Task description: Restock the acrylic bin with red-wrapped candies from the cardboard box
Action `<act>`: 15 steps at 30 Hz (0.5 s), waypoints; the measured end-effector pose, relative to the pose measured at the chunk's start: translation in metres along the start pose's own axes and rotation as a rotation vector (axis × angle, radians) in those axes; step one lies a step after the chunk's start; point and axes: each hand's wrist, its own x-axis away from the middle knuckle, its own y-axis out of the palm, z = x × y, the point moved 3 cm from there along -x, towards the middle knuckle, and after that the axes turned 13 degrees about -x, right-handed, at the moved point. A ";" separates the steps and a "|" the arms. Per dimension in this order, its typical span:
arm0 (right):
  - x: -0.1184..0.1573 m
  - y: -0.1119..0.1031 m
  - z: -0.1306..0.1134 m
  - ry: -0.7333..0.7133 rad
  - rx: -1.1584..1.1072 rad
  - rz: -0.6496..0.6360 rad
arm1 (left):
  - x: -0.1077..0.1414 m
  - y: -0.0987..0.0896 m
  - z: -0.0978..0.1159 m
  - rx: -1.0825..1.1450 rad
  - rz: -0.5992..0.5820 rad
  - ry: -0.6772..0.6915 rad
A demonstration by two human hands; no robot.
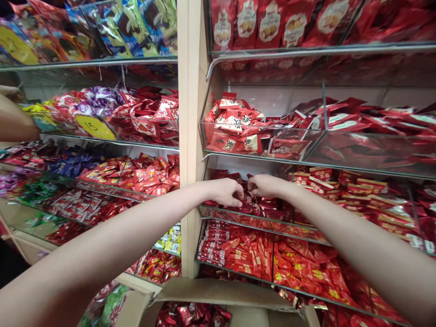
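Left hand (226, 191) and right hand (267, 186) are both down in a bin (231, 215) at the left end of its shelf, fingers bent among the dark red packets (250, 208); I cannot tell whether either one pinches a packet or merely rests on the heap. These packets lie behind the bin's front edge, crowding its left corner, while similar ones (194, 315) sit at the left side of the carton (221, 290) below. Judging by how things lie, the work looks partway: the bin has a loose, uneven layer, and the carton holds some packets beside bare cardboard — which way they are passing, if at all, one moment does not show. Glossy, crinkled film wraps the dark packets, pillow-shaped and catching small highlights. Toward the shelf's right end, gold-edged packets (340, 190) are flatter and stacked in stiffer layers; on the shelf underneath, checked packets (213, 243) fill the left corner, narrow and bar-like. Clear, hard panels form the front edges, smooth against the pale, wood-like post (192, 136) at the shelf's left edge. The carton is matt brown board — its far flap stands up, slightly bowed, just before the lowest shelf.
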 end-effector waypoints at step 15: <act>0.037 0.005 -0.023 -0.072 -0.179 -0.208 | -0.014 0.003 0.008 -0.033 0.018 0.073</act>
